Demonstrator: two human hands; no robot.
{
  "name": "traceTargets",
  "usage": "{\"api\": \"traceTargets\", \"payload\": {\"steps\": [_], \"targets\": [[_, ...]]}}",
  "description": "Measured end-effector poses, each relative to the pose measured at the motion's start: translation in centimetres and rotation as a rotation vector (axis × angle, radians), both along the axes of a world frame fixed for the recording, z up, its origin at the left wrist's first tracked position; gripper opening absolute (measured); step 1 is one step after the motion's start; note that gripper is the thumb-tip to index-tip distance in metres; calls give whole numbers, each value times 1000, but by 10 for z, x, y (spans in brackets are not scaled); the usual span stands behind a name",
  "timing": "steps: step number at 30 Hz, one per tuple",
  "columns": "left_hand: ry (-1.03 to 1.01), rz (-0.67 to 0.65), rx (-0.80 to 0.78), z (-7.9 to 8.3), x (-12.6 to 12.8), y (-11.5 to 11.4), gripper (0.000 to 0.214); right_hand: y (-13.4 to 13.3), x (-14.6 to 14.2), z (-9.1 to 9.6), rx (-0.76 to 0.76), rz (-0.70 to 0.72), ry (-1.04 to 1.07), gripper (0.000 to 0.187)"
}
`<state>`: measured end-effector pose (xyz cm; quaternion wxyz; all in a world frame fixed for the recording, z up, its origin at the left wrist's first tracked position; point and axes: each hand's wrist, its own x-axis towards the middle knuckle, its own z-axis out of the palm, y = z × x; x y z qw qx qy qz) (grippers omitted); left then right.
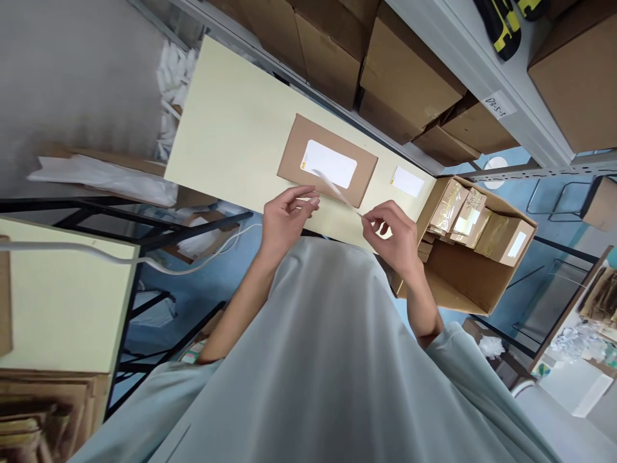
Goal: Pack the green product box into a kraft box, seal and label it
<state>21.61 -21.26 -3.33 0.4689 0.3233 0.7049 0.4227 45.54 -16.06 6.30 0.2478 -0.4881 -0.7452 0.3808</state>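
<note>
A flat brown cardboard box point(288, 153) lies on the pale yellow table in front of me, a white label point(330, 162) on its top. Between thumb and forefinger, my right hand point(393, 235) pinches one end of a thin, curved white paper strip point(337, 193). The strip's far end reaches over the box and partly covers the label. At the box's near edge is my left hand point(290, 215), palm inward, fingers bent and thumb slightly apart from the forefinger. Nothing shows between its fingertips.
A second white label point(407, 182) lies on the table point(226, 122) at right. Beside it, an open carton point(457, 276) holds several packed boxes. Shelving point(482, 77) with cartons runs along the far side. A white cable point(178, 272) hangs at left near another table point(62, 302).
</note>
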Motion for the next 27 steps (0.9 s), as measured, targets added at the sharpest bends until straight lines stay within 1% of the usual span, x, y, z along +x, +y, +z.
{"api": "traceTargets", "payload": {"steps": [2,4,6,7,8,10,14,16,18,20,22,25,27], "targets": [[8,12,15,2,-1,4,35,-6,-3,6,-21,33,29,16],[49,-7,19,4,-7,7,30,-8,-4,9,-49,48,45,15],[90,-50,26,5,-14,10,24,-6,-5,7,-88,32,61,15],[112,-78,30,5,-19,11,21,-3,-5,2,-108,10,76,16],[136,-111,32,4,-24,14,19,1,-6,-4,-131,-20,94,17],[197,-177,32,1,-36,20,18,13,-9,-25,-189,-92,135,24],[307,-307,32,-12,-63,48,13,42,-16,-87,-311,-207,173,39],[327,-374,33,-21,-75,66,10,57,-18,-115,-316,-233,160,45],[328,-428,30,-28,-84,83,9,68,-19,-136,-296,-241,155,51],[324,-469,25,-34,-88,97,10,76,-20,-149,-277,-243,164,58],[325,-508,24,-38,-90,106,12,80,-19,-158,-270,-252,168,63],[334,-534,31,-43,-91,110,15,79,-20,-167,-279,-268,152,65],[338,-511,35,-48,-91,110,9,76,-21,-174,-285,-283,140,64]]}}
